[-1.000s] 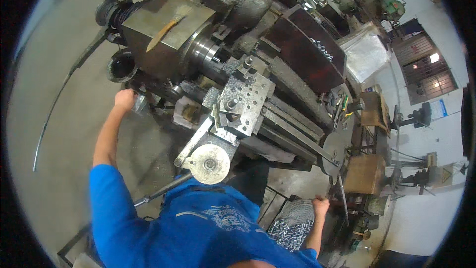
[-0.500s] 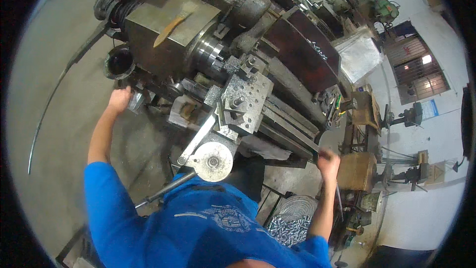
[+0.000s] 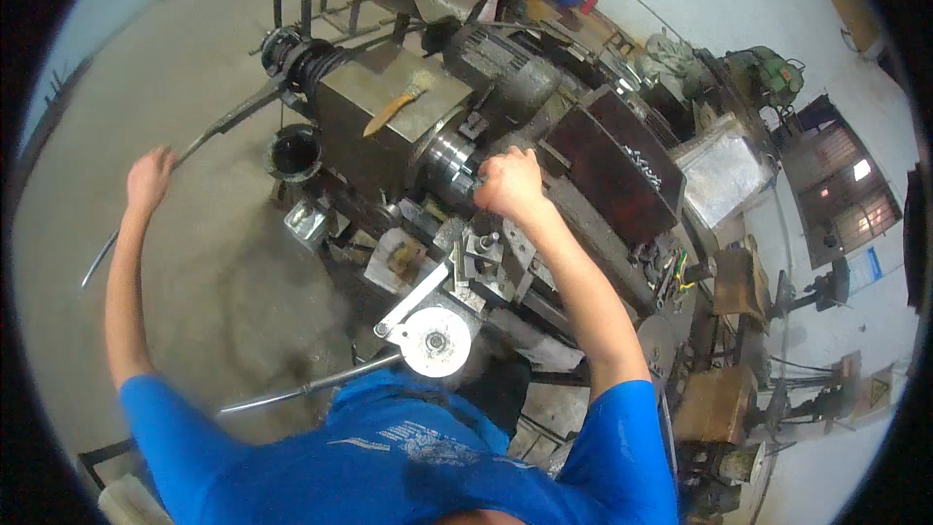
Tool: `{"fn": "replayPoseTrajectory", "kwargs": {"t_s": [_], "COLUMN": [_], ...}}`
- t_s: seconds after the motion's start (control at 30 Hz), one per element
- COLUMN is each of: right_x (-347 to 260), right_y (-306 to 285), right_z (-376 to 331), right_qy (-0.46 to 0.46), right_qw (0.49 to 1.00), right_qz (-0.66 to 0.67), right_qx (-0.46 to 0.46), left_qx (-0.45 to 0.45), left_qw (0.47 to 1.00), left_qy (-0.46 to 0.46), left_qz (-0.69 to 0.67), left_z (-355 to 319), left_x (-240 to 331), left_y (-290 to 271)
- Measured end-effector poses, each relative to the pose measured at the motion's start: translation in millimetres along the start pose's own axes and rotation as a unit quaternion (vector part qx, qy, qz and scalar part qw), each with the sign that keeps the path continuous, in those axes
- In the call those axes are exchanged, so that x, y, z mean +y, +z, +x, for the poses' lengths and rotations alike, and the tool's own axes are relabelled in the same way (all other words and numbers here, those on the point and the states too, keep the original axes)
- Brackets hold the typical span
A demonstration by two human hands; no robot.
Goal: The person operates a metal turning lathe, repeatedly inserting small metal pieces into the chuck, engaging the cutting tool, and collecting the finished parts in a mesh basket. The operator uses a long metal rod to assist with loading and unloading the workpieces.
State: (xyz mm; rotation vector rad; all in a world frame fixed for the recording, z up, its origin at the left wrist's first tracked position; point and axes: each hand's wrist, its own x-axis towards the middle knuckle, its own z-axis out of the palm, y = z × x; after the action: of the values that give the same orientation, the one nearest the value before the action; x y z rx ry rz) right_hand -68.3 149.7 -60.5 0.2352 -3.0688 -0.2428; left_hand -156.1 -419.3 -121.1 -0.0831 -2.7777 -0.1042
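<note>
My left hand [image 3: 151,178] is wrapped round a long dark lever [image 3: 233,121] that slants down and left from the lathe's headstock [image 3: 374,117]. My right hand [image 3: 510,183] is at the shiny metal chuck [image 3: 450,165], its fingers bent closed at the chuck's mouth. Whatever they hold there is hidden by the hand. Below my right forearm sits the tool post [image 3: 486,267], partly covered, with a round pale disc [image 3: 434,341] nearer to me. A wooden-handled brush [image 3: 398,107] lies on top of the headstock.
A dark red tray [image 3: 617,170] with several small metal pieces stands right of the chuck. Wrenches and pliers [image 3: 673,277] lie beyond the lathe bed. A long metal handle [image 3: 311,389] sticks out leftward near my body. More machines line the right wall.
My left hand has gone from below the headstock out to the lever at the left. My right hand has left a handle at the right and reached the chuck. The view has shifted.
</note>
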Motion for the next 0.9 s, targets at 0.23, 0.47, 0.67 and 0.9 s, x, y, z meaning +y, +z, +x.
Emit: {"fn": "replayPoseTrajectory", "kwargs": {"t_s": [0.23, 0.47, 0.67, 0.9], "right_x": [0, 2, 26, 19], "right_y": [3, -45, -17, -3], "right_z": [6, -9, -2, 14], "right_qy": [0.026, 0.033, 0.035, -0.019], "right_qw": [0.998, 0.976, 0.942, 0.959], "right_qz": [0.044, 0.16, 0.333, 0.267], "right_qx": [0.047, 0.143, 0.004, -0.091], "left_qx": [-0.071, -0.073, -0.062, -0.09], "left_qw": [0.98, 0.969, 0.971, 0.975], "left_qy": [-0.187, -0.234, -0.229, -0.201], "left_qz": [-0.003, 0.01, 0.013, 0.011], "left_z": [-54, -77, -81, -71], "left_x": [5, 40, 40, 8], "left_y": [-1, -16, -10, 2]}}
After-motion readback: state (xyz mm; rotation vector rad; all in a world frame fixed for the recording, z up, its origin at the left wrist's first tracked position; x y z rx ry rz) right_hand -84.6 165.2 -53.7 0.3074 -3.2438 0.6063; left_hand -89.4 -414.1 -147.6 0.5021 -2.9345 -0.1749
